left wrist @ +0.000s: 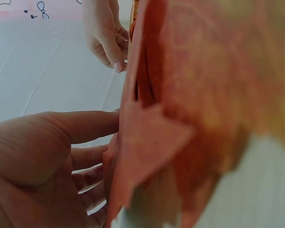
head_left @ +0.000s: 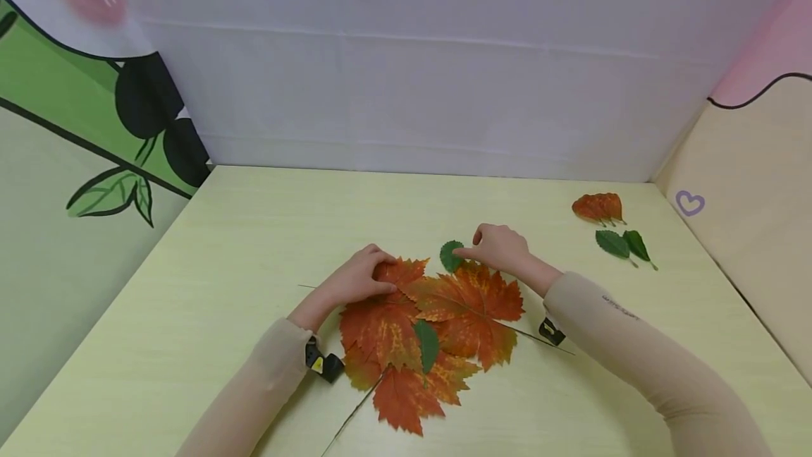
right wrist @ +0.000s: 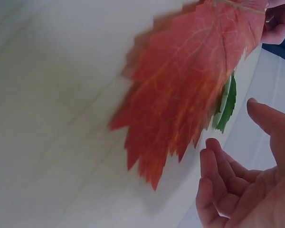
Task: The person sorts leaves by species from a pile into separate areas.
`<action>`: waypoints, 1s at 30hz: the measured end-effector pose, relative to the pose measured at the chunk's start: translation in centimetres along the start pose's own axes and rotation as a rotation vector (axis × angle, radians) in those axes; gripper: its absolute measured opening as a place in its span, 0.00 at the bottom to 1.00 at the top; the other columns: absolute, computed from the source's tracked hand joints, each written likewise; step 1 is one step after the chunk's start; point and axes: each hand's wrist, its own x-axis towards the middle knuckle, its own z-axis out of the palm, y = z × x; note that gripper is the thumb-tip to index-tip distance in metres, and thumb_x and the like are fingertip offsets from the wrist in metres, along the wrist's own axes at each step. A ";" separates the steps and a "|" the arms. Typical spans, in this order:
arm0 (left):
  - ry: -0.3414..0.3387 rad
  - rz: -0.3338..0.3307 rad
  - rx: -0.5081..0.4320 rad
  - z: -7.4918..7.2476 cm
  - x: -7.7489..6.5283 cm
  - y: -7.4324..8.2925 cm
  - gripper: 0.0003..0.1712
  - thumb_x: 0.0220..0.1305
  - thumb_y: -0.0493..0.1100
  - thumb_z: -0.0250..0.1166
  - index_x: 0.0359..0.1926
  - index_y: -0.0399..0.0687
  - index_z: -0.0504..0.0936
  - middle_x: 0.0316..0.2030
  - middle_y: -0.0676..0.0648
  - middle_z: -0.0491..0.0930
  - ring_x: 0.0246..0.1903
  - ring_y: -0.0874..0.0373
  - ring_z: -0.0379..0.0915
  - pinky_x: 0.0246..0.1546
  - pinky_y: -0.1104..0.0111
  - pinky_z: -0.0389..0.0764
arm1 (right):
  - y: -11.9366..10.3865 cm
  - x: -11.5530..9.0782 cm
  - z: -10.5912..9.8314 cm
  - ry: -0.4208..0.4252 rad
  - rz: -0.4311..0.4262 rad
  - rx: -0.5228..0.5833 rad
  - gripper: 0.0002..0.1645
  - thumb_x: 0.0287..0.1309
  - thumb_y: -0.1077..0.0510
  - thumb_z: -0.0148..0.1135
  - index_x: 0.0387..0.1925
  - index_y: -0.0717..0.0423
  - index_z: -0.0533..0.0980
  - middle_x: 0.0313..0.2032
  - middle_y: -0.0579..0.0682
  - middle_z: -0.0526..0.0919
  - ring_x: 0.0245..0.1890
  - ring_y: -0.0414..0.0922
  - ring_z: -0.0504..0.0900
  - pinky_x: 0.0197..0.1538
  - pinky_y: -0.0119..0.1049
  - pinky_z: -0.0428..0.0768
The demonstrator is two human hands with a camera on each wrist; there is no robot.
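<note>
Several orange-red maple leaves lie overlapped in a cluster on the table. My left hand rests on the cluster's upper left edge, thumb and fingers spread against a leaf in the left wrist view. At the cluster's top, my right hand reaches a forefinger to a small green leaf; its thumb stands apart in the right wrist view. That green leaf shows partly behind an orange leaf there. Another small green leaf lies upon the cluster's middle.
Small orange leaves overlap at the back right of the pale table. Two green leaves lie just in front of them. Thin stems stick out from the cluster. A white sheet stands behind the table.
</note>
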 end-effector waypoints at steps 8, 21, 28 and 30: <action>-0.002 0.002 -0.004 0.0 -0.1 0.3 0.27 0.55 0.46 0.65 0.55 0.39 0.73 0.48 0.42 0.69 0.45 0.50 0.68 0.46 0.59 0.71 | -0.5 0.8 1.0 -0.015 0.027 -0.015 0.34 0.45 0.36 0.64 0.43 0.59 0.72 0.35 0.53 0.80 0.24 0.45 0.75 0.25 0.36 0.72; -0.005 -0.015 -0.004 0.1 0.0 0.3 0.27 0.56 0.47 0.65 0.55 0.40 0.73 0.48 0.42 0.69 0.45 0.51 0.68 0.46 0.59 0.71 | -0.3 1.1 0.9 0.000 0.061 0.043 0.32 0.46 0.44 0.68 0.47 0.61 0.71 0.41 0.56 0.79 0.31 0.49 0.76 0.29 0.38 0.72; -0.003 -0.014 -0.004 0.1 0.0 0.2 0.27 0.55 0.47 0.65 0.55 0.40 0.73 0.47 0.43 0.69 0.44 0.52 0.68 0.45 0.60 0.71 | -0.2 1.1 0.8 0.021 0.016 0.079 0.31 0.48 0.51 0.67 0.49 0.66 0.70 0.44 0.61 0.78 0.35 0.52 0.77 0.36 0.42 0.75; 0.000 -0.011 -0.003 0.1 0.0 0.2 0.27 0.55 0.46 0.66 0.54 0.40 0.73 0.47 0.43 0.69 0.44 0.52 0.68 0.45 0.60 0.71 | -0.2 1.1 0.7 0.037 -0.005 0.089 0.30 0.48 0.53 0.67 0.49 0.68 0.70 0.44 0.62 0.77 0.38 0.54 0.77 0.40 0.44 0.75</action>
